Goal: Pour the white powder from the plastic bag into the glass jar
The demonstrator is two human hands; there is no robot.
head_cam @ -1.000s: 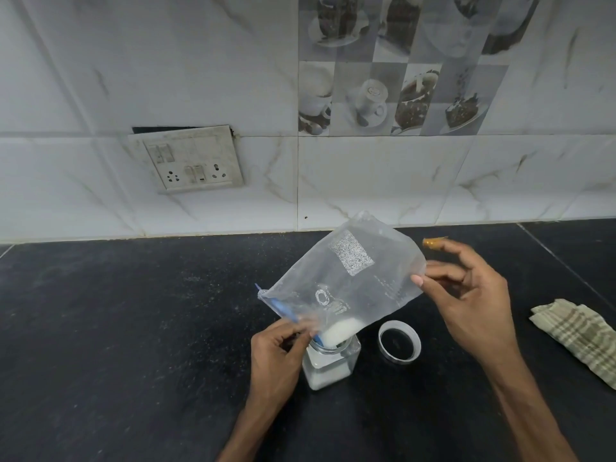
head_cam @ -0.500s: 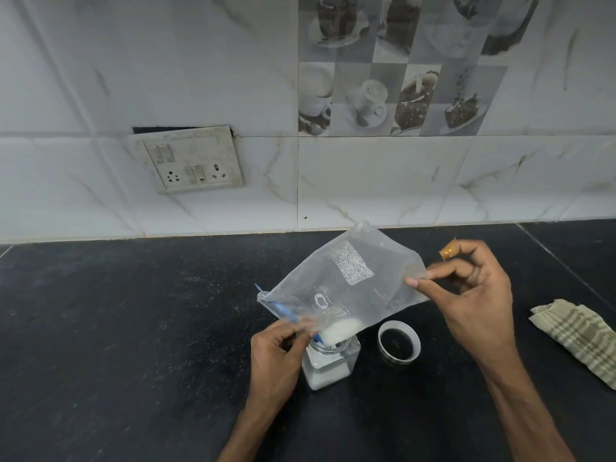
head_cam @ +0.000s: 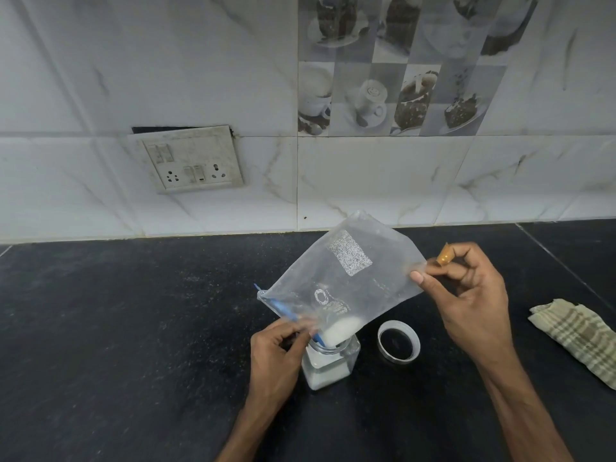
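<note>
- Plastic bag (head_cam: pixel 343 281) tilts mouth-down into the glass jar (head_cam: pixel 328 368) on the counter (head_cam: pixel 133 328), white powder (head_cam: pixel 340 331) bunched at the jar's rim.
- Left hand (head_cam: pixel 273 358), just left of the jar, pinches the bag's mouth.
- Right hand (head_cam: pixel 466 295), above-right of the jar, pinches the bag's raised corner.

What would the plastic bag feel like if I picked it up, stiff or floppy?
Probably floppy: the plastic bag is thin, see-through and creased, and the right hand pinches its raised corner while the left hand grips its mouth over the glass jar. Likely light too, since only a small lump of white powder sits in its low end.
</note>
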